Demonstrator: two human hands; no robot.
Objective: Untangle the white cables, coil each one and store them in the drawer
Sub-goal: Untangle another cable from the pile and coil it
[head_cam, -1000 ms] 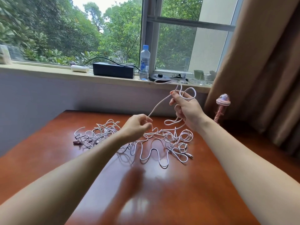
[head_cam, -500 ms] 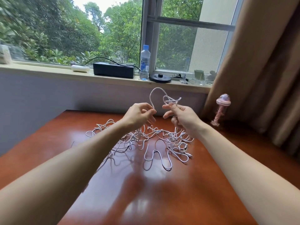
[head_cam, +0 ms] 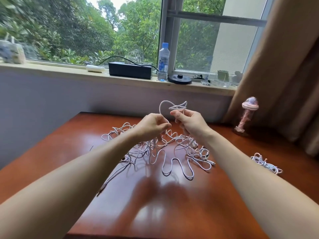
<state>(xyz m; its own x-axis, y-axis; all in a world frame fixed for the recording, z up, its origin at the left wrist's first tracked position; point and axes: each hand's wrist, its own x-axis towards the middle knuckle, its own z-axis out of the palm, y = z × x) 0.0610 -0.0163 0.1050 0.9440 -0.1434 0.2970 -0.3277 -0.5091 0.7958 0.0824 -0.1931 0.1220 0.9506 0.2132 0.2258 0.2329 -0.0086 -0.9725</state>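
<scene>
tabletop: glossy reddish-brown wooden tabletop (head_cam: 172, 213), gleaming with window light, and a blurred reflection of the arms near the front.
cables: tangled pile of thin white cables (head_cam: 181, 144) sprawled across the middle of the tabletop, with long loops spilling toward the near edge and a connector end showing at the pile's right.
lifted loop: and there it is, one white cable loop (head_cam: 178, 106) raised above the pile, arching between both hands.
left hand: left hand (head_cam: 151, 125) over the pile, fingers curled, pinching the loop's left strand.
right hand: right hand (head_cam: 189, 122) just beside it, thumb and fingers gripping a small bunch of folded strands at the loop's right end.
side bundle: smaller bundle of white cable (head_cam: 265, 163) lying well apart, near the tabletop's right edge.
corner: pink jellyfish-shaped ornament (head_cam: 247, 116) upright on a dark base at the far right, next to the brown curtain (head_cam: 284, 66).
wall: pale grey wall (head_cam: 43, 97) behind the tabletop, under a cream windowsill (head_cam: 51, 69).
sill line-up: white cylinder (head_cam: 95, 68), long black rectangular box (head_cam: 130, 70) with a black lead, clear plastic water bottle (head_cam: 163, 62) with a blue cap, flat round black disc (head_cam: 180, 78).
window: grey window frame (head_cam: 166, 31), green trees filling the glass.
</scene>
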